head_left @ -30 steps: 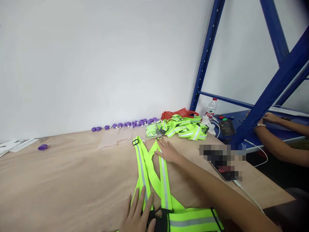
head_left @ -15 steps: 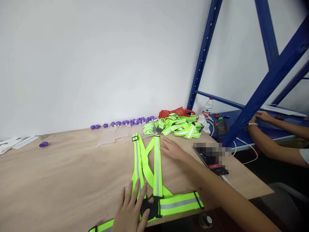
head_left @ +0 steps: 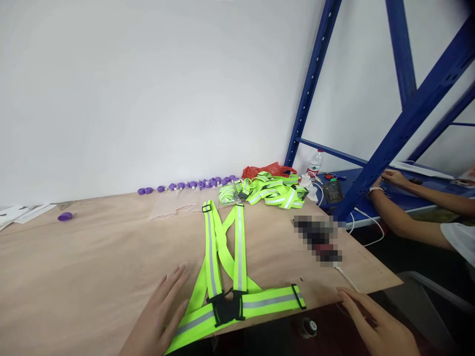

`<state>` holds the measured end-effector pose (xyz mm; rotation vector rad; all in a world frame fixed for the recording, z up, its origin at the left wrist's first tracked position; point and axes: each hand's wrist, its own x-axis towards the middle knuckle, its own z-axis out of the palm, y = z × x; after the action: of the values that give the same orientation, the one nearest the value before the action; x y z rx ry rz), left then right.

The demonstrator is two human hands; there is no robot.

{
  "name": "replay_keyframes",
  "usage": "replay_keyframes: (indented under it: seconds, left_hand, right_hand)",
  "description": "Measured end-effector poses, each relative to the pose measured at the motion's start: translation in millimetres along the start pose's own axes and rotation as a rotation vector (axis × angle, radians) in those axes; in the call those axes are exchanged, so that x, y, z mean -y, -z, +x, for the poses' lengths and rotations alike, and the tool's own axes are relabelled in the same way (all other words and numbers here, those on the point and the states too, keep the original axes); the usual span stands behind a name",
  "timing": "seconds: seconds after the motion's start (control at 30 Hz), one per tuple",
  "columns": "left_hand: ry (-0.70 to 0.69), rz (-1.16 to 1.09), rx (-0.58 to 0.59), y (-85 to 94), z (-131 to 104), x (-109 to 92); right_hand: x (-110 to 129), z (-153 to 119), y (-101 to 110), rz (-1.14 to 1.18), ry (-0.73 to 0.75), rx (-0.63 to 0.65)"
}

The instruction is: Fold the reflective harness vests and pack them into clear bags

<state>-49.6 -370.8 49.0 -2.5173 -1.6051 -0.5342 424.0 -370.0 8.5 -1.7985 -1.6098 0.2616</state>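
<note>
A neon-yellow reflective vest harness (head_left: 240, 249) with grey stripes lies flat on the brown-covered table. Its black buckle (head_left: 227, 307) sits near the table's front edge, and a strap with a black slider reaches out to the right. Just left of the lower straps is my left hand (head_left: 158, 314), fingers stretched out and holding nothing; whether its thumb touches the strap I cannot tell. My right hand (head_left: 378, 324) is off the harness, by the front right edge, its fingers extended and nothing visible in them.
Behind the harness lie more reflective straps (head_left: 274, 190), a red bag (head_left: 269, 170), clear plastic bags (head_left: 172, 203) and a row of purple items (head_left: 200, 185). A blurred-out phone (head_left: 315, 237) with a cable is at right. Beyond the blue rack post (head_left: 386, 133), another person's arms (head_left: 404, 212) work.
My left hand has come off the buckle area and shifted left. My right hand has drawn back from the upper right strap to the front right. The harness lies nearly as before.
</note>
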Motion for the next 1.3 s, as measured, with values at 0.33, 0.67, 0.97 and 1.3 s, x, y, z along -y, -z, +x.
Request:
replay_keyframes:
  seconds: [0.33, 0.67, 0.97, 1.3]
  left_hand:
    - [-0.089, 0.002, 0.172, -48.4, 22, -66]
    - [-0.086, 0.073, 0.123, -65.3, 14, -64]
    - [-0.104, 0.131, 0.056, -91.0, 9, -59]
    - [-0.125, 0.239, -0.119, -96.6, 13, -60]
  right_hand:
    - [174, 109, -119, -0.112, 0.467, 0.527]
    - [184, 162, -219, -0.327, 0.392, 0.777]
    - [178, 177, -233, -0.380, 0.417, 0.722]
    - [241, 217, -225, -0.376, 0.655, 0.571]
